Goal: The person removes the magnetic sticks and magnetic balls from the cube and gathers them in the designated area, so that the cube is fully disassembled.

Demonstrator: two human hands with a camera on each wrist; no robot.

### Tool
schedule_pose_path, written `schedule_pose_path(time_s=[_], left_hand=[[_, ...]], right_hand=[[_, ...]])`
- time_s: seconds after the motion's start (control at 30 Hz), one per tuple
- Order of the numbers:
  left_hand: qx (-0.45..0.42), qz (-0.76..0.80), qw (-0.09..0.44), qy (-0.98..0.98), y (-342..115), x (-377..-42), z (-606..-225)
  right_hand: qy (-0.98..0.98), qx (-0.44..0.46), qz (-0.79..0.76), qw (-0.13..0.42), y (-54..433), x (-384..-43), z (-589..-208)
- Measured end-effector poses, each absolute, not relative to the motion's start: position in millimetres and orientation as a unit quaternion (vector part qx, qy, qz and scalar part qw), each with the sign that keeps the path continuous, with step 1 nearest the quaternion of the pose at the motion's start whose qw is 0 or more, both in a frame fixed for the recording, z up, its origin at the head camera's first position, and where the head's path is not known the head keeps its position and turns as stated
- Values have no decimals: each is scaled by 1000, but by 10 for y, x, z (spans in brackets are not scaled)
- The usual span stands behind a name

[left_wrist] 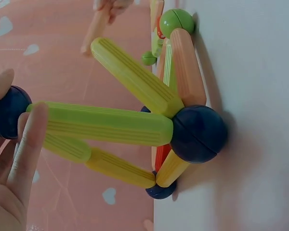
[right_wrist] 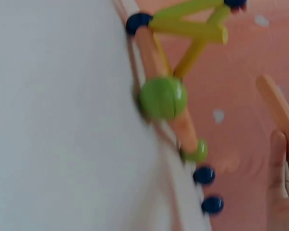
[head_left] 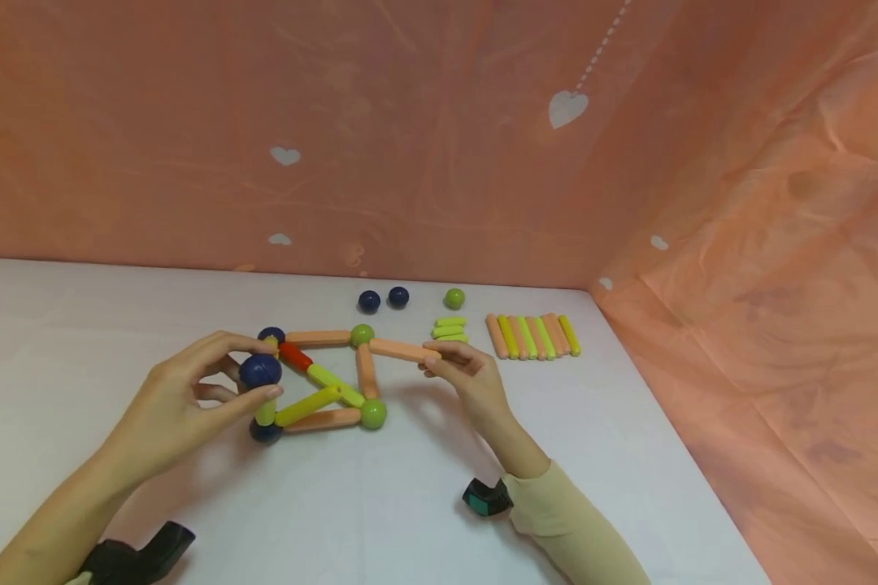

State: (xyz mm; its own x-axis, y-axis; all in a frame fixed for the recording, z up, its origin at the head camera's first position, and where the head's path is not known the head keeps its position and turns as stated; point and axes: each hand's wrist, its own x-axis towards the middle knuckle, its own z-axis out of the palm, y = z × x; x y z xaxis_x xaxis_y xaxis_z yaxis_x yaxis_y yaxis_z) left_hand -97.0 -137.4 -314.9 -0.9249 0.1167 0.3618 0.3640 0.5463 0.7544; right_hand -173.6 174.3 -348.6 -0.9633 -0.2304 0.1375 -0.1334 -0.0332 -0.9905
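My left hand (head_left: 190, 398) holds a dark blue ball (head_left: 260, 370) between thumb and fingers, at the raised top of a frame of rods and balls. In the left wrist view a light green rod (left_wrist: 106, 124) runs from that ball to a lower blue ball (left_wrist: 199, 134). A yellow rod (left_wrist: 135, 74) slants up from the lower ball, its far end free. My right hand (head_left: 471, 378) pinches one end of an orange rod (head_left: 402, 350), held above the table and apart from the frame in the right wrist view. Green balls (head_left: 373, 413) form the frame's right corners.
Two loose blue balls (head_left: 369, 301) and a green ball (head_left: 454, 298) lie at the back of the white table (head_left: 629, 455). Short light green rods (head_left: 449, 331) lie behind my right hand. A row of orange, yellow and green rods (head_left: 532, 336) lies farther right.
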Motion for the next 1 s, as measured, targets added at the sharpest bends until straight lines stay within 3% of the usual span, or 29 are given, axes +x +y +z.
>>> schedule_pose_path(time_s=[0.53, 1.0], left_hand=[[-128, -470, 115, -866, -1400, -1011, -3182], [-135, -469, 117, -865, -1395, -1025, -3186]], right_hand=[[742, 142, -654, -42, 2524, -1679, -3571], [797, 170, -580, 7, 2776, -1582, -3568]])
